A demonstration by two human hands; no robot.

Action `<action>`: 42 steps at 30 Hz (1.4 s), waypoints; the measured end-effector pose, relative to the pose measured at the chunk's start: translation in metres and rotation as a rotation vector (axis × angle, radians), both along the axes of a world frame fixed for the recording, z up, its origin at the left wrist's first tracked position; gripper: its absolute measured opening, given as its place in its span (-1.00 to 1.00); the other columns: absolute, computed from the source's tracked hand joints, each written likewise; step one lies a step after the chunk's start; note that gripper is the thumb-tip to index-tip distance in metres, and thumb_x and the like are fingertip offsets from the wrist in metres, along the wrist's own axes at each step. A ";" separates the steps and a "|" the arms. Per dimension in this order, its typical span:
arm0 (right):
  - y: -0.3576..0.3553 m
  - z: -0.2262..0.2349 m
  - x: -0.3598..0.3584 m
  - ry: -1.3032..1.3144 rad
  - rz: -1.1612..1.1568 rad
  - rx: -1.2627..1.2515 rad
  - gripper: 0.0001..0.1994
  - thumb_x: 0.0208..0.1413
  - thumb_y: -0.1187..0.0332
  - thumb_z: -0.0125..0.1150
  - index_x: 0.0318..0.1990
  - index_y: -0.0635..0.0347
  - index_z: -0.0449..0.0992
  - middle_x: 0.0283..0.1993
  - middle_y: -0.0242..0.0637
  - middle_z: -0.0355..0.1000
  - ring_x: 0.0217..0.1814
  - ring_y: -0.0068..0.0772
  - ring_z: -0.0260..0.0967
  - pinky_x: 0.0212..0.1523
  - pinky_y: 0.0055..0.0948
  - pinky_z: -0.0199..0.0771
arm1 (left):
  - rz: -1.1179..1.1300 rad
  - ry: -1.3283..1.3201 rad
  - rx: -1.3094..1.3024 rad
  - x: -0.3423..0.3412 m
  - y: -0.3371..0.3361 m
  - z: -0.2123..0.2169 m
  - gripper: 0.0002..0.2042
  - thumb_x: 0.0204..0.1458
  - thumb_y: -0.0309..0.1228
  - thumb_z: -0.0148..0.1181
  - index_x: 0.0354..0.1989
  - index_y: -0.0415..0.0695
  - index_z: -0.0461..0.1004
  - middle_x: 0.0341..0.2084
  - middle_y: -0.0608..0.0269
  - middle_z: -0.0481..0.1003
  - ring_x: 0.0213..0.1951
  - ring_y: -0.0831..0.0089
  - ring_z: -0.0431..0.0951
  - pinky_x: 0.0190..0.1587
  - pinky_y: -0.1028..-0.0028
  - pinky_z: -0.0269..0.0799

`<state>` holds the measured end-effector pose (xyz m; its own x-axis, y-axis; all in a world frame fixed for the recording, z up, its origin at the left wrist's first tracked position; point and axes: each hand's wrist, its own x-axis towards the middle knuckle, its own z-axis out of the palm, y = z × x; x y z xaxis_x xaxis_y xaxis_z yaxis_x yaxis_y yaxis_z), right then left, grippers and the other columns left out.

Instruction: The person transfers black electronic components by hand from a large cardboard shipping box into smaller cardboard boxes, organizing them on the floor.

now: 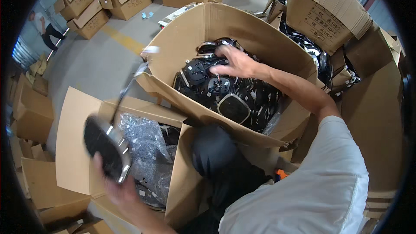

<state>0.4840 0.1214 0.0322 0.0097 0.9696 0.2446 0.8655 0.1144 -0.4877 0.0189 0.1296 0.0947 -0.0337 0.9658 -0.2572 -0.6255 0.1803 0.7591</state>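
At the lower left, my left hand grips a black vehicle instrument display by its lower end. The display has a shiny silver edge, is blurred by motion, and trails a dark cable upward. It is over the left side of a carton holding bubble wrap and dark units. My right hand reaches into a large open carton, its fingers apart above a heap of similar black displays with cables. Whether the fingertips touch any of them, I cannot tell.
Open cartons stand at the back, and more are along the left. At the right, another carton rests above further black units. My knee is between the two working cartons. A person is at the far left.
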 end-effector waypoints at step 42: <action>0.043 0.014 -0.428 0.400 1.083 -1.009 -0.16 0.01 0.14 0.48 0.36 0.28 0.16 0.20 -0.13 0.36 0.27 -0.30 0.25 0.31 -0.24 0.24 | -0.308 0.525 0.261 -0.186 -0.094 -0.070 -0.37 -0.08 -0.30 0.49 0.13 -0.30 0.35 -0.10 0.15 0.50 -0.05 0.40 0.50 0.02 0.36 0.43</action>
